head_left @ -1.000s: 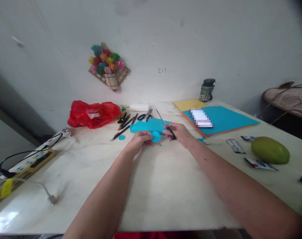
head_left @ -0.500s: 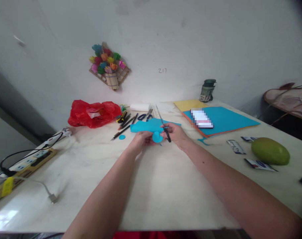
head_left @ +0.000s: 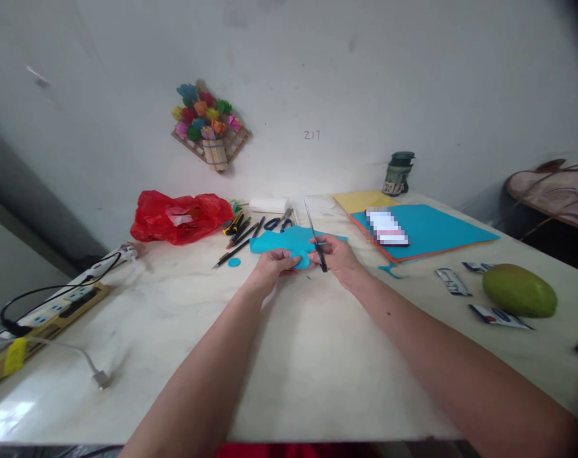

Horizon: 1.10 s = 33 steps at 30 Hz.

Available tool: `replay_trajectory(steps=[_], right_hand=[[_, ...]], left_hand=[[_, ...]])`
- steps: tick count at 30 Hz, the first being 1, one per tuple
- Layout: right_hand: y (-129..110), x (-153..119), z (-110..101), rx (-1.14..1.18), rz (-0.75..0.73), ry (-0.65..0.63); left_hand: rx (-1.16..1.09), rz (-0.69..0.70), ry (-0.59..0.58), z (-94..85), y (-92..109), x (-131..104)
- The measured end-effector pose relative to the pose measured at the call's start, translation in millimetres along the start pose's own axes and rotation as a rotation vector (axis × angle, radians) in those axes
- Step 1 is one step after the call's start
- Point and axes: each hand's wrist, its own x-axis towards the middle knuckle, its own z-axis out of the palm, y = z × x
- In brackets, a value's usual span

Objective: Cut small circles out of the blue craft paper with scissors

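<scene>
My left hand [head_left: 272,266] pinches a small round piece of light-blue paper [head_left: 302,260] near the middle of the table, with its thumb lying over the disc. My right hand [head_left: 335,255] is closed around a slender pointed metal tool with a black handle [head_left: 322,259], its tip directed up and away. Whether it is a knife or scissors seen edge-on, I cannot tell. The right fingertips meet the disc's right side. Just behind both hands lies a larger cut sheet of blue paper [head_left: 282,240]. Another blue paper disc [head_left: 234,262] rests to the left.
Pens [head_left: 236,252], blue-handled scissors [head_left: 272,224] and a red plastic bag [head_left: 178,219] lie at the back left. A phone [head_left: 388,227] sits on coloured sheets [head_left: 441,229] at right. Farther right is a mango [head_left: 520,291] among sachets. A power strip [head_left: 74,305] runs along the left edge.
My left thumb has come over the face of the blue paper disc, covering part of it. The tool in my right hand has tilted slightly more upright.
</scene>
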Motion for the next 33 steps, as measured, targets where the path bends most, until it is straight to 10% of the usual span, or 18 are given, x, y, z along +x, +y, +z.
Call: replay_trajectory(steps=[33], right_hand=[[10, -2, -13, -0.172, 0.08, -0.391]], left_hand=[[-0.131, 0.119, 0.046, -8.9, 3, 3]])
